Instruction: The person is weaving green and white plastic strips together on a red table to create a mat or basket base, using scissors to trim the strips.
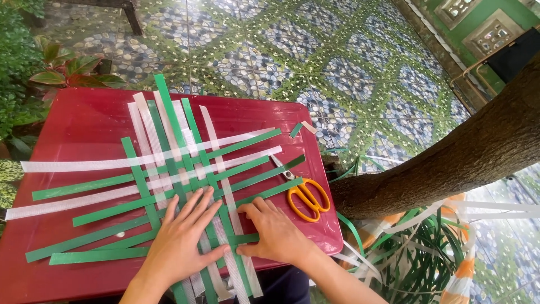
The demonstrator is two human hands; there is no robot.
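Patterned tile floor [337, 62] — tree trunk [450, 163], green wall [444, 22] — in daylight.

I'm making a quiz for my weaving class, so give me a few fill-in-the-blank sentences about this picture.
1. The green and white strips are woven on a table coloured ____.
2. The scissors have handles coloured ____.
3. The left hand and right hand both press flat on the ____.
4. The scissors lie to the ____ of the right hand.

Missing words: red; orange; strips; right
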